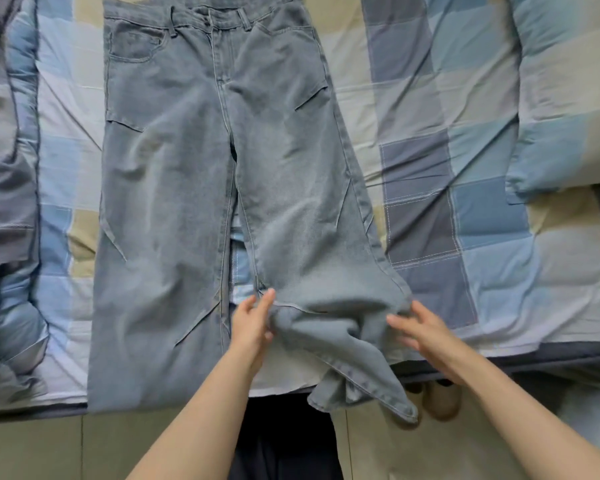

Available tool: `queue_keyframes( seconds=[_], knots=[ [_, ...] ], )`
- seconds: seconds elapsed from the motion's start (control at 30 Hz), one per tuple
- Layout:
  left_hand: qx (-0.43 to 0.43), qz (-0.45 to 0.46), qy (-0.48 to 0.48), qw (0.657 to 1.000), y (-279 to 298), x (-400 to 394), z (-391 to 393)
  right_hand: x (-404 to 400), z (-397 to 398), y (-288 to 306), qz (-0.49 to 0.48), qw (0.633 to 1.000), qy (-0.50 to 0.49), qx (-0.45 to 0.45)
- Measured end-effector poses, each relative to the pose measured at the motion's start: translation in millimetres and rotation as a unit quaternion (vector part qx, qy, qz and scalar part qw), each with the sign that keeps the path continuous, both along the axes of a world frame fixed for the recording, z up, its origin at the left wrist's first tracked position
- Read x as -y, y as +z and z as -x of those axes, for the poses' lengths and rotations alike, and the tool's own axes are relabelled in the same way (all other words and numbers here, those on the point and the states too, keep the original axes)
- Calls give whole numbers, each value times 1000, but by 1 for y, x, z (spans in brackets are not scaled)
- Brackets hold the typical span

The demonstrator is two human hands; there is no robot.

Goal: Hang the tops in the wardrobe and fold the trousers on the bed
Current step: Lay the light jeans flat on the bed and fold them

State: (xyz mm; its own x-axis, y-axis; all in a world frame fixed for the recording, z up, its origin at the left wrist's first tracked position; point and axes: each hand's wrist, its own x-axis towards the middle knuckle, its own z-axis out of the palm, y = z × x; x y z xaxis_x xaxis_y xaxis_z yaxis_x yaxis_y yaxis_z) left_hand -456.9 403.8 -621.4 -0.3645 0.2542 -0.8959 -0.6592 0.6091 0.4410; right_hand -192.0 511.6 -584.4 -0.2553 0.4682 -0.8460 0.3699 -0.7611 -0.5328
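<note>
Fingers point(267, 299) of the left hand point(252, 323) lie straight against the inner edge of the jeans point(187, 168), while the right hand point(420, 330) reaches with relaxed, spread fingers to the bunched right leg's outer edge, probably to straighten it. The faded, soft denim lies waistband-far on the checked quilted bed point(465, 168), hems spilling over the near edge. A pillow point(568, 81) sits far right.

Pale tiled floor point(32, 452) below.

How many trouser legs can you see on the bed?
2. The left leg lies flat; the right leg is bunched near the bed's edge between the left hand and right hand.
</note>
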Motion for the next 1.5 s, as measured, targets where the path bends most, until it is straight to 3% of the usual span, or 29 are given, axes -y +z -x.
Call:
queue_keyframes(
  seconds=[0.07, 0.1, 0.2, 0.37, 0.47, 0.53, 0.57, 0.6, 0.67, 0.7, 0.77, 0.83, 0.93, 1.0, 1.07, 1.1, 1.17, 1.2, 1.23, 1.33, 1.4, 1.5],
  knots=[
    [98, 1, -40, 994, -2, 18, -27, 13, 7, -8, -12, 988, 147, 55],
    [124, -3, -60, 990, -1, 26, -40, 16, 11, -8, -19, 984, 166, 68],
    [173, -33, -67, 982, -1, 53, -69, 26, 17, 3, -17, 993, 112, 37],
    [304, -62, -141, 940, 20, 78, -76, 48, -4, 23, -10, 987, 157, -18],
    [306, -43, -232, 922, 23, 86, -60, 47, -23, 31, 55, 990, 125, -19],
    [215, -14, -292, 932, 20, 90, -46, 44, -33, 34, 40, 986, 157, 29],
    [130, 2, -338, 932, 17, 91, -39, 42, -39, 33, 6, 971, 225, 82],
    [32, 21, -398, 917, 13, 93, -33, 41, -49, 26, -48, 928, 334, 161],
    [-109, 53, -492, 862, 3, 98, -23, 40, -62, 12, -121, 791, 507, 319],
    [-121, 63, -518, 844, -2, 102, -20, 40, -67, 6, -130, 762, 524, 358],
    [-84, 80, -551, 827, -10, 111, -17, 42, -69, -2, -123, 773, 506, 363],
    [-58, 96, -548, 829, -15, 115, -16, 46, -56, -10, -116, 827, 452, 313],
    [-57, 91, -522, 846, -19, 114, -18, 52, -24, -22, -57, 918, 289, 264],
    [-20, 85, -515, 853, -18, 111, -21, 56, -10, -29, -7, 934, 242, 264],
    [-1, 102, -531, 841, -16, 110, -20, 55, -5, -32, -1, 873, 371, 317],
    [-21, 122, -576, 808, -15, 108, -15, 53, 0, -30, 4, 815, 452, 364],
    [-108, 187, -682, 699, -8, 99, -3, 48, 14, -21, -16, 708, 540, 456],
    [-148, 199, -699, 671, -3, 93, 4, 44, 25, -16, -56, 691, 544, 473],
    [-181, 194, -684, 679, 0, 87, 14, 40, 36, -13, -122, 695, 536, 464],
    [-297, 139, -540, 775, 10, 66, 62, 36, 83, -12, -270, 762, 489, 329],
    [-379, 127, -440, 804, 11, 61, 106, 42, 119, -10, -251, 825, 441, 250],
    [-453, 190, -332, 805, 1, 71, 170, 54, 170, -20, -231, 860, 394, 229]
  ],
)
